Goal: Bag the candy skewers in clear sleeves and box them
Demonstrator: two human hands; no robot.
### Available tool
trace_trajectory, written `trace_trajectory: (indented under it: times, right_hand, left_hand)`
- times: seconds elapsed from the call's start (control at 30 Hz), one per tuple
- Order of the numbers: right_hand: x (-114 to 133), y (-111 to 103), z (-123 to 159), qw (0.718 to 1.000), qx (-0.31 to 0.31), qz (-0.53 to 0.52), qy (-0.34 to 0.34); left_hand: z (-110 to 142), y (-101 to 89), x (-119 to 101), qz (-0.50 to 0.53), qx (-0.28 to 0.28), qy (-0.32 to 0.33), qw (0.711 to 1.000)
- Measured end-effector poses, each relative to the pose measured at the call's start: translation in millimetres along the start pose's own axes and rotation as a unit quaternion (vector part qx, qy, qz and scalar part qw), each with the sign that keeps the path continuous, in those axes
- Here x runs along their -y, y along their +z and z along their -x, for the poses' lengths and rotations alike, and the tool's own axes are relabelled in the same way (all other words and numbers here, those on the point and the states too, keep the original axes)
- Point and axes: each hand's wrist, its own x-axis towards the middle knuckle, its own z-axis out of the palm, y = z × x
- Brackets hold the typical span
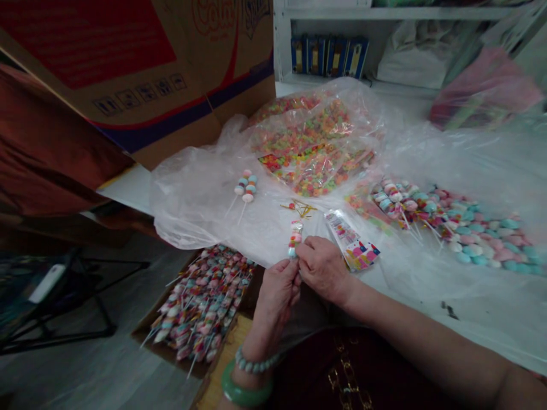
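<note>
Both hands meet at the table's near edge around a candy skewer (295,236) in a clear printed wrapper. My left hand (280,282) pinches its lower end, where the stick is hidden by the fingers. My right hand (322,265) is closed against the wrapper's lower right side. Just beyond lie several gold twist ties (302,209). Right of my right hand is a stack of flat printed wrappers (352,239). Two unwrapped candy skewers (246,187) lie on the plastic sheet to the left.
Wrapped skewers (401,205) and loose pastel candies (496,236) lie at right. Behind is a clear bag of colourful ring candies (316,142). A box full of skewers (203,307) stands low at left. A big carton (171,74) rises at back left, shelves (282,45) behind.
</note>
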Motion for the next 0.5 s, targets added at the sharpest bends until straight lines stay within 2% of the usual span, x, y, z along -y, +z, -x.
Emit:
trace_trajectory:
  times: [0.07,0.17,0.23,0.3,0.37,0.5]
  right_hand:
    - [-7,4,1,0.999,0.008,-0.044,0.017]
    - [-27,3,0,0.992,-0.027,-0.095,0.075]
    - [-39,0,-3,0.987,-0.048,-0.082,0.13]
    - [-46,-4,-6,0.986,-0.034,-0.064,0.153]
    - [-43,-5,-10,0.99,0.0,-0.057,0.128]
    - [-22,2,-16,0.996,0.077,-0.032,0.015]
  left_hand:
    - [-2,-1.7,0,0.004,-0.006,0.0,1.0]
    - [-6,-6.1,-4,0.024,-0.027,0.011,0.999]
    - [-9,-9.9,-7,0.045,-0.049,0.021,0.998]
    - [-12,-14.1,-9,0.066,-0.065,0.033,0.995]
    - [-13,-18.4,-11,0.083,-0.075,0.044,0.993]
    - [-13,-25.5,-12,0.091,-0.095,0.065,0.989]
